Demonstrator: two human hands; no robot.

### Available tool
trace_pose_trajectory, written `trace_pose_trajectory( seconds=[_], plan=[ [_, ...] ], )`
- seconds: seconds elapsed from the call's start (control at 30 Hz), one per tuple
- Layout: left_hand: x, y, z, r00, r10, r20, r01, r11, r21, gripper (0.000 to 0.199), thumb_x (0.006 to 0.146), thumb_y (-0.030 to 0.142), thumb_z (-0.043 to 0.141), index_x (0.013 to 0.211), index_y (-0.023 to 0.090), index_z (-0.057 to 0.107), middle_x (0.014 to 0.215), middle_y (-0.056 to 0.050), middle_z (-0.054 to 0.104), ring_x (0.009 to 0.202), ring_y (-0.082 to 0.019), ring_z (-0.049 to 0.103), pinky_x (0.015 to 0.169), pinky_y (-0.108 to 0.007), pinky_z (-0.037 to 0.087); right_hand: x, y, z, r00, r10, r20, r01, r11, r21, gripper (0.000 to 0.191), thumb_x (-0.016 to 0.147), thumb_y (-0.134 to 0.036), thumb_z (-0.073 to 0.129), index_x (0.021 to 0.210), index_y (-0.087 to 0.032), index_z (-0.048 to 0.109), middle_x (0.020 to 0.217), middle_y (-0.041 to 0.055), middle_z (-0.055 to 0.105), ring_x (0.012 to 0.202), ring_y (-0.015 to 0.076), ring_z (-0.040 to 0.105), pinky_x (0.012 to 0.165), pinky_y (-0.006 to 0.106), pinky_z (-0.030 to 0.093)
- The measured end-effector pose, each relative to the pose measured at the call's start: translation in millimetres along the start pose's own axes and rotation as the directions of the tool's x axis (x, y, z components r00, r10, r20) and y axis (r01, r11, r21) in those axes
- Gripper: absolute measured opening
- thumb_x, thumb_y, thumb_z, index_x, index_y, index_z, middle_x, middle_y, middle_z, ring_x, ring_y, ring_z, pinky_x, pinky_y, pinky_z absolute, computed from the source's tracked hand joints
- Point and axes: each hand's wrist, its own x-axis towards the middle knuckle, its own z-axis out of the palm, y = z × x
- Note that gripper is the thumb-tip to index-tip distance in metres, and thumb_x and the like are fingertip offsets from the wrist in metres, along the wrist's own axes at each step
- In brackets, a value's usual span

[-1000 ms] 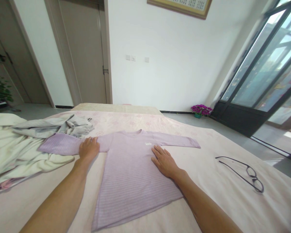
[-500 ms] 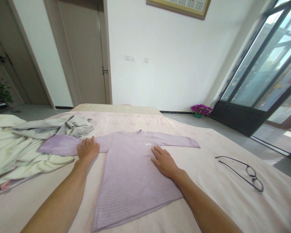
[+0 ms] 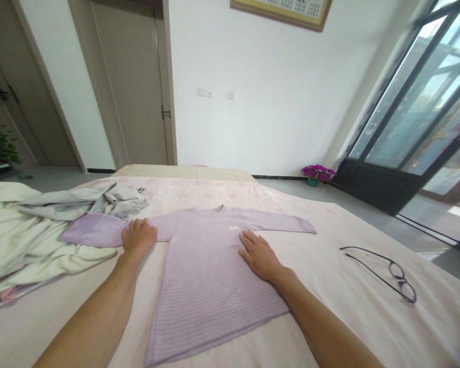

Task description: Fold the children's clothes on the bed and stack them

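Note:
A lilac, finely striped long-sleeved shirt (image 3: 210, 276) lies spread front side up on the bed, with small white lettering on its chest. My left hand (image 3: 138, 236) is on the sleeve at the left, its fingers curled down over the fabric and the fingertips hidden. Beyond that hand, the sleeve's end rests against a heap of clothes. My right hand (image 3: 259, 254) lies flat on the shirt's chest just below the lettering, fingers stretched out. The other sleeve extends straight to the right, untouched.
Cream clothing (image 3: 7, 230) and a grey garment (image 3: 88, 199) are heaped at the left. Black-framed glasses (image 3: 400, 278) lie unfolded at the right on the pale pink bedsheet (image 3: 329, 317). Purple flowers (image 3: 318, 173) in a green pot stand on the floor beyond the bed.

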Motion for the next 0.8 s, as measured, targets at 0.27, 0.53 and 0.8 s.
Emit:
trace_pose_trajectory(
  seconds=[0.27, 0.53, 0.8],
  plan=[
    [-1.0, -0.5, -0.6, 1.0, 0.017, -0.006, -0.017, 1.0, -0.006, 0.039, 0.092, 0.033, 0.033, 0.115, 0.016, 0.059, 0.121, -0.017, 0.059, 0.12, -0.032, 0.049, 0.095, -0.048, 0.036, 0.5, 0.6, 0.9, 1.0, 0.003, 0.005, -0.003, 1.0, -0.003, 0.061, 0.1, -0.051, 0.027, 0.15, -0.018, 0.037, 0.159, 0.0095, 0.029, 0.148, 0.0239, 0.022, 0.12, 0.045, 0.017],
    [-1.5, -1.0, -1.6, 1.0, 0.025, -0.012, -0.025, 1.0, -0.01, 0.038, 0.092, 0.033, 0.034, 0.115, 0.017, 0.06, 0.121, -0.017, 0.059, 0.12, -0.032, 0.049, 0.095, -0.047, 0.036, 0.3, -0.5, -1.0, 1.0, 0.004, 0.008, -0.004, 1.0, 0.001, 0.061, 0.1, -0.051, 0.028, 0.151, -0.019, 0.037, 0.159, 0.0095, 0.03, 0.148, 0.0237, 0.022, 0.119, 0.045, 0.017],
    [-1.3, -0.3, -3.8, 1.0, 0.02, 0.013, -0.02, 1.0, -0.013, 0.038, 0.091, 0.033, 0.035, 0.116, 0.018, 0.06, 0.121, -0.016, 0.059, 0.117, -0.031, 0.05, 0.094, -0.047, 0.036, 0.7, 0.1, -0.3, 1.0, 0.002, 0.009, -0.002, 1.0, -0.001, 0.061, 0.1, -0.051, 0.028, 0.151, -0.018, 0.036, 0.159, 0.0098, 0.03, 0.148, 0.024, 0.022, 0.12, 0.046, 0.018]
  ],
)
